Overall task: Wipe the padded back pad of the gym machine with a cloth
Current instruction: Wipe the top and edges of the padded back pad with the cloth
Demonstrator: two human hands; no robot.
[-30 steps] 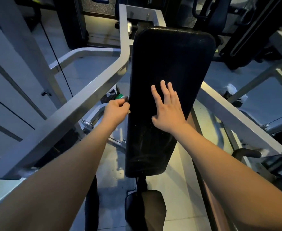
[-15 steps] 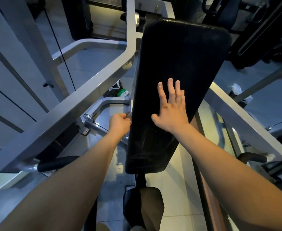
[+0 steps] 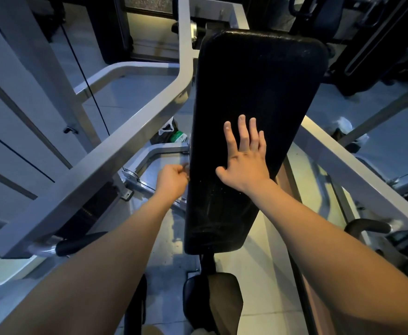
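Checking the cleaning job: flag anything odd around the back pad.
Pale specks and smears dot the lower back pad, below the flat right hand. The left hand curls at the pad's edge, but no cloth plainly shows.

Landmark: grey frame beam (image 3: 116, 151), running on a diagonal.
- Beneath beam: pale tiled floor (image 3: 135, 97), glossy, bluish cast.
- Left of beam: grey panelled wall (image 3: 9, 141) with dark grooves.
- Behind beam's upper stretch: thin black cable (image 3: 87, 76), near-vertical.
- Right of beam, near its bend: green-and-white bag (image 3: 171, 132) on floor.
- At beam's lower end: black handle grip (image 3: 77, 243); below it, white tray (image 3: 2, 269).
- Well right of beam: second pale beam (image 3: 350, 175), dark machines (image 3: 379, 44) beyond.
- Above beam's top: warm-lit strip (image 3: 149, 27).
- Light dim overall.
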